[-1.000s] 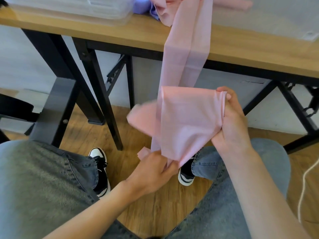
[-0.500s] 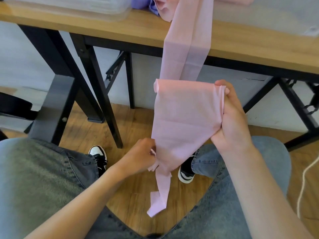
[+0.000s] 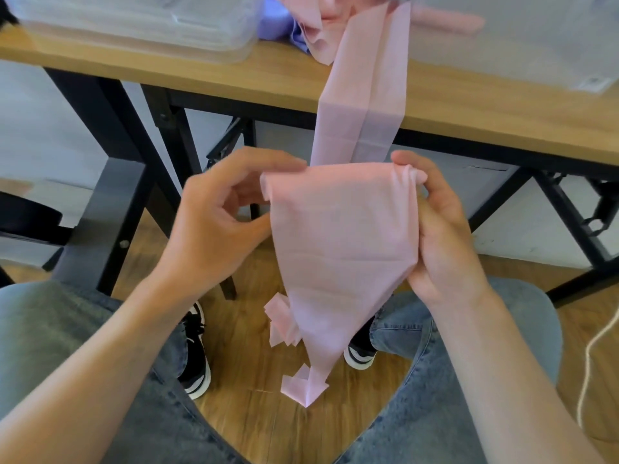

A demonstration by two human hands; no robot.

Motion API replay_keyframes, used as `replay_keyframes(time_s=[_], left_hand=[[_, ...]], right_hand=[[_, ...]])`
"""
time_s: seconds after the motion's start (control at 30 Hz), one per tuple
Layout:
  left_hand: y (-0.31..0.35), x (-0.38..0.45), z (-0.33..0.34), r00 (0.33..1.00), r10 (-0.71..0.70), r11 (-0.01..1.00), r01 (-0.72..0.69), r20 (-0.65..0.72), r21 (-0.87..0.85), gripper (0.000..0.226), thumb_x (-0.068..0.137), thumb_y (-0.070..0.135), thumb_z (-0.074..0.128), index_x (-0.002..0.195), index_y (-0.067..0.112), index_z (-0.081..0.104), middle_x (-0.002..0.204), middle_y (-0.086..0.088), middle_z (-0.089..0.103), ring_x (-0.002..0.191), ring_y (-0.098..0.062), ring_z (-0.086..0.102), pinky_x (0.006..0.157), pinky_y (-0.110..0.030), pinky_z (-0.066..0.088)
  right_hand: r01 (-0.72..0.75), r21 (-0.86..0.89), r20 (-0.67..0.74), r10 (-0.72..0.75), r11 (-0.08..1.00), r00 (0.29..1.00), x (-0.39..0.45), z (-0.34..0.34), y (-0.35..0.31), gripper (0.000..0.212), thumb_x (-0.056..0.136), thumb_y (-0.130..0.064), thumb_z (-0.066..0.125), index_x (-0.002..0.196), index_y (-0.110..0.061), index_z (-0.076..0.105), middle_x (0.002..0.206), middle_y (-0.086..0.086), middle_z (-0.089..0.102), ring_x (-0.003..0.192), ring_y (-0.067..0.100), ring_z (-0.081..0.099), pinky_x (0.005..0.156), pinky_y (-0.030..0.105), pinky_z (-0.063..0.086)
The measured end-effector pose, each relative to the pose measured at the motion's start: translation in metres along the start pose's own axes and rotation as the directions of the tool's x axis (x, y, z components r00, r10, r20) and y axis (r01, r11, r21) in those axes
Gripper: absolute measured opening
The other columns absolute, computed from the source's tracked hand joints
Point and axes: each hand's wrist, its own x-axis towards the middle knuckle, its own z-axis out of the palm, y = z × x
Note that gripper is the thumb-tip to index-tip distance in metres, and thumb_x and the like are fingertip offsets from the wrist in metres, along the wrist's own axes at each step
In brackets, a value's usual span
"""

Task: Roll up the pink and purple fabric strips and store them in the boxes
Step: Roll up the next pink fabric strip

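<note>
A long pink fabric strip [image 3: 345,236] runs down from the wooden table's edge and hangs between my knees, its loose end dangling near the floor. My right hand [image 3: 442,236] grips the strip's right edge, fingers curled around the bunched corner. My left hand [image 3: 214,226] pinches the top left corner of the same strip between thumb and fingertips. A purple fabric strip [image 3: 284,28] lies bunched on the table beside more pink fabric. A clear plastic box [image 3: 140,25] stands on the table at the far left.
The wooden table [image 3: 207,75] has black metal legs [image 3: 110,135] in front of my left knee. A second clear box [image 3: 536,38] is at the far right. A white cord [image 3: 599,343] hangs at the right. My shoes rest on the wood floor.
My left hand rose from the strip's lower part to its top left corner. The strip's tail dropped and now hangs straight down. My right hand kept its hold.
</note>
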Motion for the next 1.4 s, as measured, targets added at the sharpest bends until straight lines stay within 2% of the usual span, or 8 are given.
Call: replay_keyframes(time_s=[0.27, 0.43, 0.57, 0.73, 0.87, 1.03, 1.17, 1.4], left_hand=[[-0.005, 0.016, -0.01, 0.992, -0.04, 0.993, 0.053, -0.12, 0.101, 0.025, 0.091, 0.012, 0.072, 0.115, 0.014, 0.065, 0.109, 0.008, 0.069, 0.101, -0.01, 0.07, 0.081, -0.018, 0.057], [-0.01, 0.012, -0.013, 0.992, -0.111, 0.993, 0.113, -0.053, 0.045, 0.031, 0.089, 0.014, 0.073, 0.119, 0.016, 0.065, 0.109, 0.005, 0.072, 0.101, -0.013, 0.071, 0.081, -0.02, 0.058], [-0.016, 0.008, -0.015, 0.986, -0.157, 0.982, 0.161, 0.051, -0.098, 0.028, 0.095, 0.02, 0.069, 0.122, 0.019, 0.063, 0.102, 0.005, 0.076, 0.093, -0.013, 0.075, 0.071, -0.02, 0.06], [-0.033, 0.006, -0.022, 0.953, -0.274, 0.929, 0.297, 0.129, -0.219, 0.029, 0.089, 0.008, 0.066, 0.117, 0.016, 0.067, 0.104, 0.009, 0.076, 0.099, -0.014, 0.073, 0.074, -0.023, 0.06], [-0.043, 0.004, -0.025, 0.941, -0.278, 0.939, 0.309, 0.195, -0.151, 0.034, 0.086, 0.006, 0.067, 0.117, 0.018, 0.067, 0.11, 0.012, 0.075, 0.106, -0.011, 0.072, 0.08, -0.022, 0.06], [-0.069, 0.0, -0.02, 0.936, -0.319, 0.943, 0.33, 0.147, -0.05, 0.031, 0.089, 0.001, 0.069, 0.117, 0.015, 0.072, 0.115, 0.004, 0.075, 0.11, -0.015, 0.071, 0.088, -0.028, 0.06], [-0.084, -0.009, -0.011, 0.933, -0.34, 0.94, 0.337, 0.117, 0.047, 0.028, 0.09, 0.006, 0.07, 0.114, 0.022, 0.071, 0.112, 0.008, 0.073, 0.108, -0.012, 0.07, 0.087, -0.022, 0.058], [-0.103, -0.017, -0.008, 0.909, -0.371, 0.922, 0.385, 0.19, -0.04, 0.03, 0.089, 0.006, 0.068, 0.115, 0.022, 0.07, 0.111, 0.009, 0.075, 0.105, -0.011, 0.072, 0.082, -0.022, 0.06]], right_hand=[[0.051, -0.007, 0.135, -0.049, 0.999, 0.99, 0.011, -0.002, -0.009, 0.026, 0.087, -0.008, 0.063, 0.111, -0.018, 0.065, 0.088, -0.003, 0.074, 0.074, 0.009, 0.07, 0.055, 0.022, 0.054], [0.276, -0.297, 0.203, -0.223, 0.914, 0.954, 0.021, -0.019, -0.005, 0.02, 0.087, -0.007, 0.074, 0.104, -0.016, 0.068, 0.095, -0.009, 0.071, 0.091, 0.011, 0.068, 0.063, 0.022, 0.054], [0.334, -0.355, 0.259, -0.251, 0.873, 0.933, 0.023, -0.023, 0.003, 0.024, 0.086, -0.004, 0.072, 0.106, -0.015, 0.069, 0.088, -0.013, 0.074, 0.079, 0.008, 0.071, 0.057, 0.028, 0.059], [0.239, -0.303, 0.222, -0.176, 0.923, 0.959, 0.029, -0.022, 0.022, 0.012, 0.086, -0.011, 0.073, 0.094, -0.019, 0.078, 0.086, -0.005, 0.077, 0.075, 0.017, 0.072, 0.052, 0.029, 0.059], [0.031, -0.171, 0.202, 0.005, 0.985, 0.979, 0.04, -0.023, 0.038, 0.026, 0.088, -0.008, 0.063, 0.076, -0.027, 0.076, 0.076, -0.003, 0.073, 0.066, 0.011, 0.068, 0.052, 0.022, 0.055], [-0.097, -0.138, 0.352, 0.141, 0.986, 0.925, 0.053, -0.039, 0.049, 0.021, 0.086, -0.012, 0.067, 0.101, -0.024, 0.074, 0.092, 0.003, 0.074, 0.074, 0.015, 0.07, 0.055, 0.023, 0.057], [-0.049, -0.215, 0.396, 0.133, 0.975, 0.909, 0.063, -0.051, 0.057, 0.03, 0.081, -0.007, 0.079, 0.103, -0.029, 0.077, 0.107, -0.002, 0.074, 0.097, 0.016, 0.071, 0.063, 0.027, 0.061], [0.047, -0.407, 0.208, 0.043, 0.912, 0.977, 0.076, -0.049, 0.086, 0.011, 0.088, -0.013, 0.071, 0.096, -0.016, 0.076, 0.09, -0.004, 0.078, 0.084, 0.011, 0.072, 0.067, 0.022, 0.057]])
